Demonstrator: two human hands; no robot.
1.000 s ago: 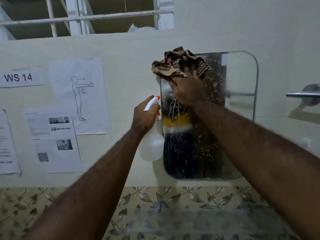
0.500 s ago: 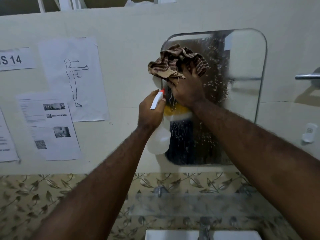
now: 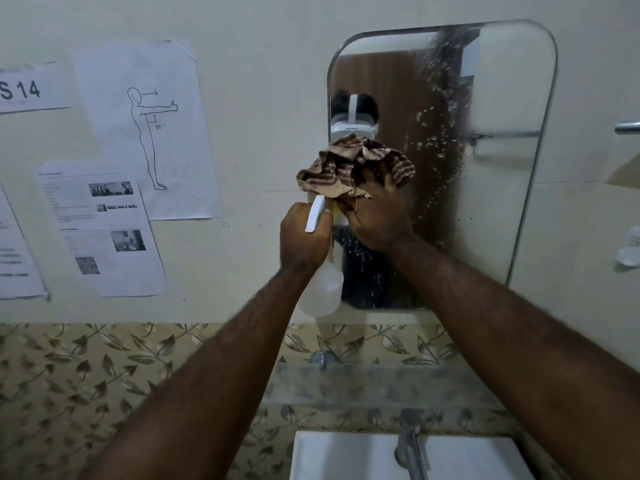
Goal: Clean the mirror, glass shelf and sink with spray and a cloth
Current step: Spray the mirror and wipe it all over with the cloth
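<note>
**Cloth on the mirror, spray bottle held beside it**

On the far left, printed sheets (image 3: 104,226) are stuck to the cream wall, one of them a drawing of a standing figure (image 3: 149,133) with an arm held out level. Below them runs a band of leaf-patterned tiles (image 3: 86,393).

Near the middle, the left hand (image 3: 303,237) is wrapped around the neck of a clear spray bottle (image 3: 322,289), its fingers closed tight on it; the white trigger (image 3: 315,214) sticks up above the knuckles. The bottle hangs upright just in front of the lower left edge of the mirror (image 3: 502,168).

Just to the right, nearly touching the left hand, the right hand (image 3: 379,216) presses a crumpled brown striped cloth (image 3: 349,168) against the left part of the mirror. Its fingers are curled into the cloth, bunching it, and the cloth spills over the top of the hand and past the mirror's left edge. Drops and streaks of liquid cover the glass right of the hand and below it.

Under the mirror, a glass shelf (image 3: 363,382) stands out from the tiles. Below that, at the bottom edge, is the white sink (image 3: 346,455) with a metal tap (image 3: 410,441) over it. At the far right a metal bar (image 3: 627,128) juts from the wall.
</note>
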